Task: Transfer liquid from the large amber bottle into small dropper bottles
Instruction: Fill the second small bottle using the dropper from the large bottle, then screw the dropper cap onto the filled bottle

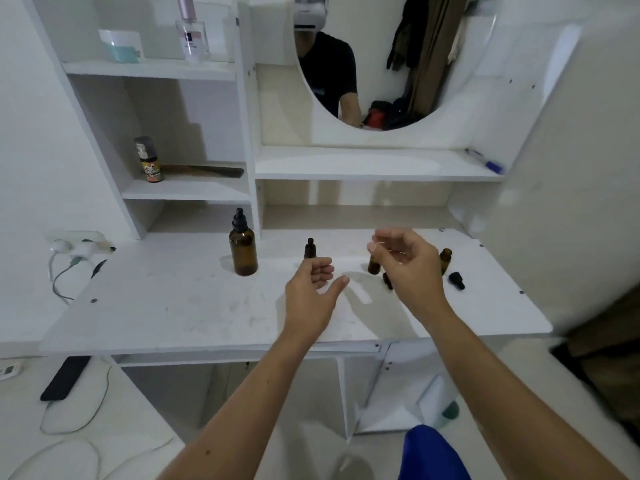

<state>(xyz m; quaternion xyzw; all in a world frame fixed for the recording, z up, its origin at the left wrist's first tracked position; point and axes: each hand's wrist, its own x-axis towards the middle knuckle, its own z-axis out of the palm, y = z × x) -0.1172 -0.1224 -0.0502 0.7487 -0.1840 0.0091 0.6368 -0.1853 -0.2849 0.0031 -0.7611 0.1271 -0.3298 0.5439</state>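
**Both hands above the worktop, dropper bottles between them**

The large amber bottle (243,252) stands upright left of centre on the white worktop (166,306), its black dropper cap on. Right of it, near the middle of the frame, a small dropper bottle (310,248) stands capped, just behind the left hand (313,292). That hand hangs over the worktop with fingers loosely curled and thumb stretched out to the right, holding nothing.

The right hand (408,268) is raised right of centre, fingers bent; something thin and clear seems to be pinched at its fingertips (375,242), though blur leaves that uncertain. Partly hidden behind this hand stand an uncapped small amber bottle (373,265) and, further right, another open amber bottle (445,259). A dark cap-like piece (387,281) shows under the hand, and a loose black dropper cap (456,280) lies on the worktop at the right.

In the upper part of the frame, shelves carry a perfume bottle (192,39) and a pump bottle (149,160). An oval mirror (415,64) hangs above.
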